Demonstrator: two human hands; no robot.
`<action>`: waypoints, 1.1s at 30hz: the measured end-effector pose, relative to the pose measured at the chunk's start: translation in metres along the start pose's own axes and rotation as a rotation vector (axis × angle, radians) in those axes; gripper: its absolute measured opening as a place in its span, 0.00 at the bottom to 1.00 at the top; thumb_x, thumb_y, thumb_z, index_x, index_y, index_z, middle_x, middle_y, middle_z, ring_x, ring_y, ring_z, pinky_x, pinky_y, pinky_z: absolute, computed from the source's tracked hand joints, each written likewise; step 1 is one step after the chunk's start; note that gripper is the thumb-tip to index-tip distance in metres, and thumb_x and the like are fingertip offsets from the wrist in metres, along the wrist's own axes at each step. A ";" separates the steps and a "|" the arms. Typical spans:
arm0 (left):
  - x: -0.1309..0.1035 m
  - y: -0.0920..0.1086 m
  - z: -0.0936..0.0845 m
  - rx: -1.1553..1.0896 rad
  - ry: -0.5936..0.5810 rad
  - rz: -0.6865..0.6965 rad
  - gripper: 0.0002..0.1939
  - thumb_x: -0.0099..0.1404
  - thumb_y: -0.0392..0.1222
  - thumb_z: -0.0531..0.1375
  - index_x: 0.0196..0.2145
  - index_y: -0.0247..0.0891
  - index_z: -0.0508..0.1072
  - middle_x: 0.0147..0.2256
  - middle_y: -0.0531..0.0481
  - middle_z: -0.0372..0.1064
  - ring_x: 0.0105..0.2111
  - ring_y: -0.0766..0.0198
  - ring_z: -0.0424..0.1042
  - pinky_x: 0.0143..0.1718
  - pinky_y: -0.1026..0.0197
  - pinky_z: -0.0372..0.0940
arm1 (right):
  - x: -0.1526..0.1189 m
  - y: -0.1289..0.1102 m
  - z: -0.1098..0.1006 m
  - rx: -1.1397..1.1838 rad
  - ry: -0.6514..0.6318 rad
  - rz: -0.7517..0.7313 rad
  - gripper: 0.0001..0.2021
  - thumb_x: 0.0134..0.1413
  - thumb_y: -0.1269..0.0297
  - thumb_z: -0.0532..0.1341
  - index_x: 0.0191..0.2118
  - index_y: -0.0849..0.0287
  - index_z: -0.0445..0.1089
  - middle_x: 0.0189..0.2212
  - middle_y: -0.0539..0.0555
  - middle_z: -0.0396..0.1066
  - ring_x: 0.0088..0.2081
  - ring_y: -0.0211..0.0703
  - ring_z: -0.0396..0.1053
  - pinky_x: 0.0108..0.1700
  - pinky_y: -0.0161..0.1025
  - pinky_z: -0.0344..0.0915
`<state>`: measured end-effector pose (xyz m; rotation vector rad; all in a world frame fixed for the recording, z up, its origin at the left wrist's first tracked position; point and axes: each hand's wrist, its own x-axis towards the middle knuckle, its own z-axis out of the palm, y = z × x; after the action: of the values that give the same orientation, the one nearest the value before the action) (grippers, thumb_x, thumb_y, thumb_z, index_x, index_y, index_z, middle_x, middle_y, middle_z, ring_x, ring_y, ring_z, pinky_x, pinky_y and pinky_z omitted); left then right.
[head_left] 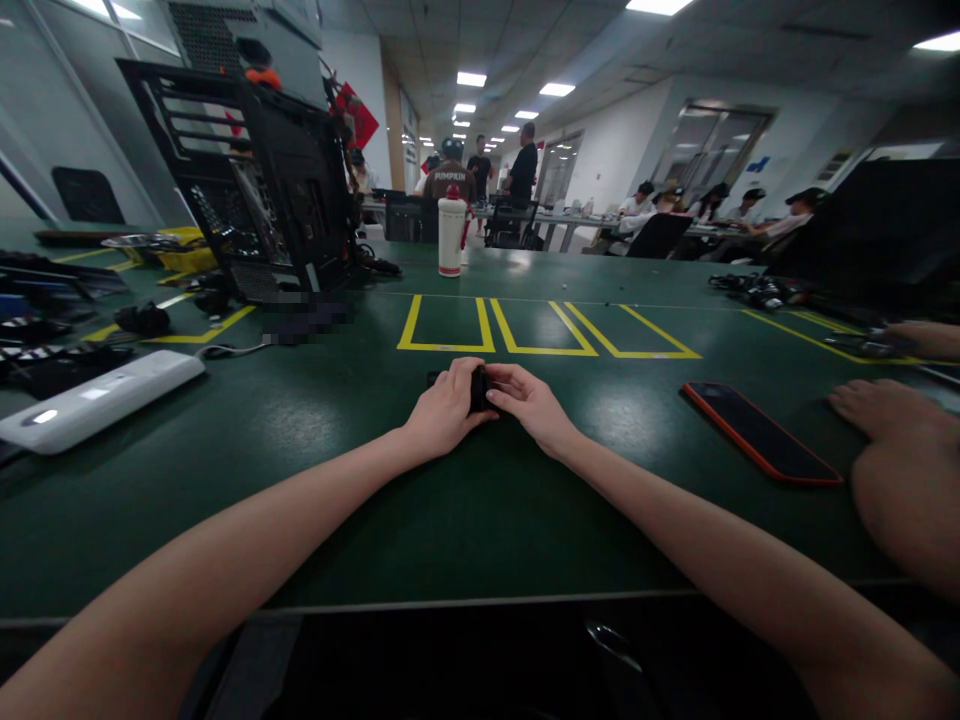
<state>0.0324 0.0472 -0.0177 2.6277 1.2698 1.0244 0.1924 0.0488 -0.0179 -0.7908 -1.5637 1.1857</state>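
My left hand and my right hand meet at the middle of the green table. Between them is a small black object, gripped from both sides and mostly covered by my fingers, so its shape is unclear. Part of something black also shows just left of my left fingers. Beyond my hands, yellow tape outlines mark the tabletop.
An open black computer case stands at the back left, near a white power strip. A white bottle stands behind the tape. An orange-edged phone lies right, beside another person's arm.
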 end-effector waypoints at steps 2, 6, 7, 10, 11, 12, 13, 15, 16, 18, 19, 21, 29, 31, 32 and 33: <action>0.000 0.000 0.000 -0.001 0.000 -0.003 0.31 0.54 0.46 0.61 0.50 0.38 0.49 0.49 0.40 0.55 0.47 0.51 0.62 0.43 0.48 0.64 | 0.000 0.001 -0.001 0.012 0.000 0.038 0.15 0.45 0.70 0.61 0.42 0.57 0.65 0.44 0.53 0.67 0.49 0.41 0.64 0.55 0.45 0.56; -0.001 0.000 0.000 0.002 -0.006 0.010 0.32 0.54 0.45 0.61 0.51 0.37 0.49 0.50 0.40 0.55 0.48 0.51 0.62 0.43 0.49 0.65 | -0.001 0.001 0.000 0.007 0.017 -0.002 0.13 0.43 0.68 0.63 0.38 0.57 0.65 0.40 0.51 0.68 0.47 0.41 0.65 0.54 0.44 0.58; -0.001 0.000 0.000 0.005 -0.005 0.011 0.32 0.54 0.45 0.61 0.51 0.37 0.49 0.50 0.40 0.55 0.48 0.51 0.62 0.42 0.49 0.65 | -0.001 0.000 0.001 -0.011 0.025 -0.025 0.11 0.44 0.67 0.63 0.37 0.57 0.65 0.39 0.51 0.68 0.46 0.41 0.66 0.53 0.44 0.59; -0.001 0.000 0.001 0.010 0.005 0.004 0.32 0.54 0.46 0.61 0.51 0.37 0.49 0.49 0.40 0.55 0.48 0.50 0.62 0.42 0.48 0.65 | -0.002 -0.001 0.002 -0.066 0.048 -0.077 0.05 0.47 0.66 0.61 0.33 0.57 0.66 0.38 0.51 0.67 0.44 0.40 0.66 0.52 0.44 0.60; 0.000 0.000 0.001 0.008 0.009 0.002 0.32 0.54 0.46 0.61 0.51 0.37 0.49 0.49 0.40 0.55 0.48 0.50 0.62 0.42 0.48 0.65 | -0.002 -0.001 0.003 -0.076 0.051 -0.086 0.04 0.48 0.66 0.60 0.32 0.58 0.66 0.38 0.51 0.67 0.44 0.41 0.66 0.52 0.44 0.60; 0.000 0.000 0.001 0.002 0.009 0.001 0.32 0.54 0.46 0.61 0.50 0.38 0.49 0.49 0.40 0.56 0.48 0.50 0.62 0.42 0.48 0.65 | -0.002 -0.001 0.003 -0.080 0.054 -0.091 0.04 0.47 0.66 0.60 0.32 0.57 0.66 0.38 0.51 0.67 0.44 0.41 0.66 0.52 0.44 0.60; 0.000 0.000 0.001 -0.004 0.009 0.000 0.32 0.54 0.46 0.61 0.50 0.38 0.49 0.49 0.40 0.56 0.48 0.51 0.63 0.42 0.48 0.65 | -0.001 0.000 0.002 -0.079 0.057 -0.094 0.05 0.47 0.67 0.60 0.33 0.57 0.66 0.38 0.51 0.67 0.44 0.41 0.66 0.53 0.44 0.59; 0.000 0.000 0.001 -0.012 0.004 -0.001 0.32 0.54 0.46 0.61 0.51 0.38 0.49 0.49 0.40 0.56 0.48 0.51 0.62 0.41 0.48 0.65 | 0.000 0.001 0.001 -0.064 0.066 -0.087 0.09 0.45 0.68 0.61 0.37 0.56 0.65 0.38 0.50 0.67 0.45 0.40 0.66 0.53 0.44 0.59; 0.000 0.000 0.001 -0.013 0.003 -0.001 0.32 0.54 0.46 0.61 0.51 0.38 0.49 0.49 0.40 0.56 0.48 0.51 0.62 0.41 0.48 0.65 | 0.001 0.002 0.001 -0.056 0.066 -0.076 0.12 0.45 0.69 0.62 0.39 0.55 0.64 0.40 0.50 0.67 0.46 0.40 0.65 0.53 0.44 0.59; 0.000 -0.001 0.001 -0.013 0.003 0.001 0.32 0.54 0.46 0.61 0.51 0.38 0.49 0.49 0.40 0.55 0.48 0.50 0.62 0.41 0.48 0.65 | 0.002 0.003 -0.001 -0.052 0.049 -0.036 0.16 0.45 0.69 0.61 0.43 0.55 0.63 0.44 0.52 0.66 0.48 0.41 0.64 0.55 0.45 0.58; 0.000 -0.001 0.001 -0.015 0.004 0.002 0.32 0.54 0.46 0.61 0.51 0.38 0.49 0.49 0.40 0.55 0.48 0.50 0.62 0.41 0.48 0.65 | 0.002 0.003 -0.001 -0.055 0.035 -0.013 0.16 0.45 0.69 0.61 0.43 0.56 0.63 0.45 0.53 0.65 0.49 0.42 0.63 0.55 0.45 0.57; -0.001 -0.001 0.001 -0.022 0.006 0.003 0.31 0.54 0.45 0.61 0.51 0.39 0.49 0.49 0.40 0.55 0.48 0.51 0.62 0.41 0.48 0.65 | 0.001 0.002 -0.001 -0.051 0.011 0.018 0.15 0.46 0.68 0.61 0.43 0.57 0.64 0.44 0.53 0.66 0.50 0.42 0.63 0.56 0.46 0.56; 0.000 -0.001 0.001 -0.014 0.004 0.001 0.31 0.54 0.46 0.61 0.50 0.37 0.49 0.49 0.40 0.55 0.47 0.51 0.62 0.41 0.49 0.65 | -0.002 -0.001 0.002 0.012 0.000 -0.025 0.10 0.46 0.68 0.61 0.37 0.56 0.64 0.40 0.50 0.67 0.47 0.39 0.65 0.55 0.43 0.58; 0.000 -0.001 0.002 -0.014 0.008 0.003 0.32 0.54 0.46 0.61 0.50 0.37 0.49 0.49 0.40 0.56 0.47 0.51 0.62 0.42 0.48 0.65 | 0.000 0.000 0.001 0.006 0.015 -0.025 0.13 0.45 0.68 0.62 0.39 0.56 0.64 0.41 0.51 0.67 0.47 0.40 0.65 0.56 0.44 0.57; 0.000 -0.001 0.002 -0.015 0.011 0.004 0.32 0.54 0.46 0.61 0.50 0.37 0.49 0.49 0.40 0.56 0.47 0.51 0.63 0.42 0.48 0.65 | 0.000 0.001 0.001 0.009 0.019 -0.016 0.15 0.44 0.69 0.62 0.41 0.55 0.64 0.42 0.51 0.67 0.48 0.40 0.64 0.56 0.44 0.57; 0.000 -0.001 0.002 -0.017 0.011 0.004 0.32 0.54 0.46 0.61 0.50 0.38 0.49 0.49 0.40 0.56 0.47 0.51 0.63 0.42 0.48 0.64 | 0.001 0.001 0.001 0.015 0.018 0.000 0.16 0.44 0.69 0.62 0.42 0.55 0.64 0.44 0.52 0.66 0.49 0.41 0.64 0.56 0.45 0.57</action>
<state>0.0329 0.0483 -0.0195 2.6171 1.2530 1.0471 0.1914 0.0501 -0.0188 -0.7891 -1.5391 1.1857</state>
